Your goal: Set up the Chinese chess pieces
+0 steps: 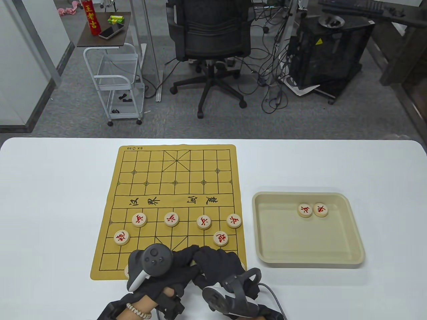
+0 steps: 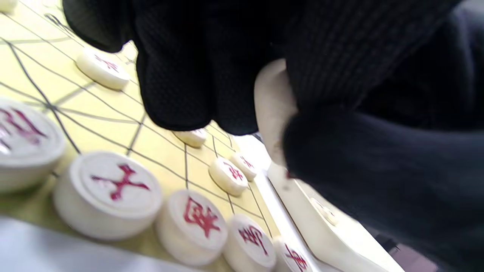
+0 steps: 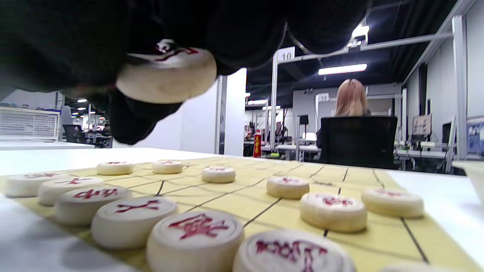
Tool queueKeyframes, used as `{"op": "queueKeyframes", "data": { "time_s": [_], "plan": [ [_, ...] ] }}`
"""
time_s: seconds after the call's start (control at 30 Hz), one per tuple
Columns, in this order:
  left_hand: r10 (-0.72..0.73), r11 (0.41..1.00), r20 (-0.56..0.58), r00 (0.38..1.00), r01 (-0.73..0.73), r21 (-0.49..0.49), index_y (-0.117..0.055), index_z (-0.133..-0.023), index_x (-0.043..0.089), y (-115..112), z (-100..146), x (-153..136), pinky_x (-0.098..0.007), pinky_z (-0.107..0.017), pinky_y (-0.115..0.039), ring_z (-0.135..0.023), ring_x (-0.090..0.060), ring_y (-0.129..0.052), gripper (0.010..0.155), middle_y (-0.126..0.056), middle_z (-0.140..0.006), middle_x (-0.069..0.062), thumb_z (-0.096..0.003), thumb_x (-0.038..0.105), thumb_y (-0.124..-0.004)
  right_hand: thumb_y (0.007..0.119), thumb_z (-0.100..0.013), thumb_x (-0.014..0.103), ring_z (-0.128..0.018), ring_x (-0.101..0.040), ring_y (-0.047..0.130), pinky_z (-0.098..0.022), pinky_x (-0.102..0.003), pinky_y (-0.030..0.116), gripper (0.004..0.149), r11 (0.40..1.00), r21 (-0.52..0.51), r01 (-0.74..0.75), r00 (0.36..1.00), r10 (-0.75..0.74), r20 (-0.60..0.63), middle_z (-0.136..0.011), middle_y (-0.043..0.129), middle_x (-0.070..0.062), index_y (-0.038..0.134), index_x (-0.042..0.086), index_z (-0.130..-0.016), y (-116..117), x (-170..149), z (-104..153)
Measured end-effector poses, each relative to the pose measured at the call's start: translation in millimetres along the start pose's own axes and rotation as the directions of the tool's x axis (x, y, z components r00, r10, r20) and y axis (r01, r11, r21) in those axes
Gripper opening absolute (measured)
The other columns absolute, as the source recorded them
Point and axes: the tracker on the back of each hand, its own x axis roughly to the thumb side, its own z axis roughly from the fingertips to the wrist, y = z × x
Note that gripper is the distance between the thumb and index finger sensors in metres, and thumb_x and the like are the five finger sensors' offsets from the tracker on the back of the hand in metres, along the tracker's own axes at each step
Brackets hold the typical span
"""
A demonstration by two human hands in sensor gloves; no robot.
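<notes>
1. Yellow felt-like board mat (image 1: 166,213) printed with black grid lines lies flat on the white worktop (image 1: 50,200) in the table view. Both black-gloved hands are bunched over its near edge, the left hand (image 1: 156,263) touching the right hand (image 1: 217,263). Six round pale wooden pieces with red characters (image 1: 171,219) stand on the near half. Two more (image 1: 313,210) lie side by side in the beige plastic tray (image 1: 353,253) just beside the mat.

2. Left wrist view, blurred: a pale disc (image 2: 274,109) stands on edge between dark gloved fingers (image 2: 177,87), but whose fingers hold it I cannot tell. Below, a back-rank row of pieces (image 2: 113,189) lines the mat's near edge.

3. Right wrist view: the right grip is pinching one pale disc with a red character (image 3: 166,75), lifted well clear of the mat. The row of pieces (image 3: 194,234) runs along the front.

4. My read: a back-rank piece is being placed. Next calls for lowering it flat, character up, onto a free intersection in that row without nudging neighbours. Then the two tray pieces remain.
</notes>
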Motion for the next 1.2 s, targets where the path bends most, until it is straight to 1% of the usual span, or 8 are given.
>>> {"op": "queueKeyframes", "data": {
  "time_s": [0.1, 0.2, 0.37, 0.5, 0.67, 0.73, 1.03, 1.2],
  "plan": [
    [-0.034, 0.999, -0.034, 0.999, 0.035, 0.015, -0.078, -0.093, 0.021, 22, 5, -15, -0.066, -0.065, -0.065, -0.065, -0.032, -0.105, 0.063, -0.103, -0.076, -0.004, -0.0346, 0.04, -0.093, 0.085, -0.043, 0.06, -0.094, -0.024, 0.08, -0.072, -0.058, 0.067, 0.086, 0.998, 0.06, -0.013, 0.999, 0.015, -0.039, -0.115, 0.06, -0.009, 0.05, 0.024, -0.113, 3, -10, 1],
    [-0.141, 0.99, -0.06, 0.988, 0.142, 0.01, -0.081, -0.091, 0.023, 49, 13, -30, -0.066, -0.065, -0.065, -0.066, -0.032, -0.106, 0.061, -0.103, -0.076, -0.004, -0.0332, 0.039, -0.096, 0.083, -0.045, 0.062, -0.107, -0.035, 0.07, -0.077, -0.068, 0.055, 0.08, 0.989, 0.147, -0.019, 0.997, 0.03, -0.075, -0.12, 0.053, -0.011, 0.057, 0.026, -0.112, 6, -20, 0],
    [-0.281, 0.96, -0.138, 0.95, 0.275, -0.058, -0.084, -0.087, 0.026, 86, 25, -59, -0.067, -0.065, -0.065, -0.067, -0.033, -0.106, 0.058, -0.104, -0.076, -0.004, -0.0319, 0.038, -0.098, 0.082, -0.047, 0.061, -0.111, -0.039, 0.063, -0.077, -0.071, 0.048, 0.08, 0.976, 0.219, 0.016, 0.993, 0.01, -0.119, -0.121, 0.05, -0.012, 0.055, 0.025, -0.113, 12, -26, -2],
    [-0.382, 0.919, -0.244, 0.891, 0.339, -0.2, -0.086, -0.087, 0.026, 105, 25, -91, -0.067, -0.066, -0.064, -0.067, -0.034, -0.105, 0.057, -0.104, -0.077, -0.005, -0.032, 0.035, -0.099, 0.081, -0.047, 0.061, -0.111, -0.04, 0.062, -0.077, -0.072, 0.048, 0.079, 0.973, 0.229, 0.013, 0.992, 0.015, -0.124, -0.121, 0.05, -0.012, 0.056, 0.026, -0.113, 13, -26, -2],
    [-0.533, 0.828, -0.327, 0.781, 0.4, -0.393, -0.086, -0.087, 0.026, 106, 21, -125, -0.066, -0.066, -0.064, -0.067, -0.034, -0.105, 0.057, -0.104, -0.078, -0.006, -0.0321, 0.033, -0.098, 0.081, -0.047, 0.061, -0.111, -0.039, 0.063, -0.077, -0.072, 0.048, 0.078, 0.974, 0.228, 0.02, 0.992, 0.009, -0.128, -0.121, 0.051, -0.012, 0.056, 0.026, -0.112, 13, -27, -2],
    [-0.538, 0.816, -0.325, 0.778, 0.383, -0.432, -0.086, -0.087, 0.027, 102, 19, -134, -0.066, -0.066, -0.064, -0.066, -0.033, -0.106, 0.056, -0.104, -0.078, -0.005, -0.0322, 0.033, -0.098, 0.081, -0.047, 0.06, -0.111, -0.039, 0.064, -0.076, -0.073, 0.048, 0.078, 0.973, 0.231, 0.025, 0.991, 0.005, -0.13, -0.121, 0.051, -0.012, 0.057, 0.025, -0.112, 14, -28, -2],
    [-0.483, 0.834, -0.347, 0.804, 0.302, -0.461, -0.086, -0.087, 0.028, 91, 11, -149, -0.065, -0.066, -0.065, -0.068, -0.033, -0.106, 0.055, -0.104, -0.08, -0.005, -0.0331, 0.033, -0.096, 0.081, -0.047, 0.06, -0.111, -0.039, 0.064, -0.076, -0.073, 0.048, 0.078, 0.973, 0.226, 0.033, 0.99, -0.001, -0.14, -0.121, 0.052, -0.012, 0.057, 0.025, -0.112, 15, -30, -1],
    [-0.561, 0.798, -0.336, 0.757, 0.385, -0.464, -0.086, -0.088, 0.03, 86, 7, -145, -0.064, -0.066, -0.064, -0.07, -0.033, -0.104, 0.056, -0.102, -0.084, -0.006, -0.0331, 0.033, -0.096, 0.081, -0.047, 0.06, -0.111, -0.039, 0.065, -0.076, -0.073, 0.048, 0.077, 0.971, 0.236, 0.035, 0.99, -0.002, -0.138, -0.121, 0.051, -0.012, 0.057, 0.026, -0.112, 16, -30, -1]
  ]
}}
